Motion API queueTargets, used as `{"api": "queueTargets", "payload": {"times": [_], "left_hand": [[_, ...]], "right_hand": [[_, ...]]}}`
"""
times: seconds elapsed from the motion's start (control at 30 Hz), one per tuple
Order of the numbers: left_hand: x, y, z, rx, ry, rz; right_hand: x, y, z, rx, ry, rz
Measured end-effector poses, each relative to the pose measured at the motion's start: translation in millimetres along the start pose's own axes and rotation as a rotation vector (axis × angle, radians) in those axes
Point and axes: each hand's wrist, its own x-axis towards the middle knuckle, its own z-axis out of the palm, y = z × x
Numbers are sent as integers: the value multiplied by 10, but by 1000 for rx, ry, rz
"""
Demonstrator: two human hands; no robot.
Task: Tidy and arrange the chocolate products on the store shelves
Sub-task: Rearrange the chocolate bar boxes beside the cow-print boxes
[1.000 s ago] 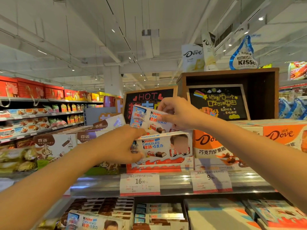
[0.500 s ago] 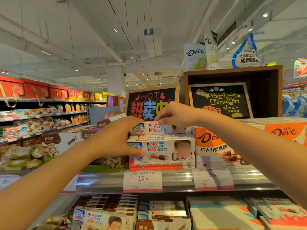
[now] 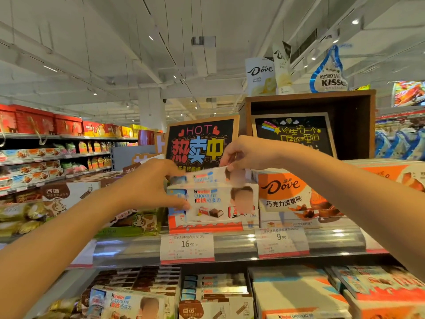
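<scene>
A white Kinder chocolate box (image 3: 213, 201) stands facing me in a red and white display tray (image 3: 207, 226) on the top shelf (image 3: 230, 247). A second Kinder box (image 3: 207, 177) lies flat on top of it, blurred. My left hand (image 3: 149, 183) grips the left ends of both boxes, thumb on the front of the lower one. My right hand (image 3: 248, 154) pinches the upper box's right end from above.
An orange Dove carton (image 3: 289, 192) sits directly right of the Kinder boxes. Brown cow-print cartons (image 3: 69, 196) stand to the left. Price tags (image 3: 186, 246) hang on the shelf edge. A black "HOT" sign (image 3: 200, 143) and a wooden crate (image 3: 322, 120) rise behind. More Kinder boxes (image 3: 213, 286) fill the shelf below.
The upper Kinder box has come down from a raised tilt to lie flat on the lower box. Both hands followed it down and stayed on the boxes.
</scene>
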Motion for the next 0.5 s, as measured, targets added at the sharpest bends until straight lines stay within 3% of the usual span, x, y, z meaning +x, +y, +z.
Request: {"api": "queueTargets", "payload": {"times": [0.4,0.5], "left_hand": [[-74,113,-15,35,-10,23],[-34,248,-32,-26,47,13]], "right_hand": [[-145,14,49,9,-34,1],[-353,127,-137,102,70,23]]}}
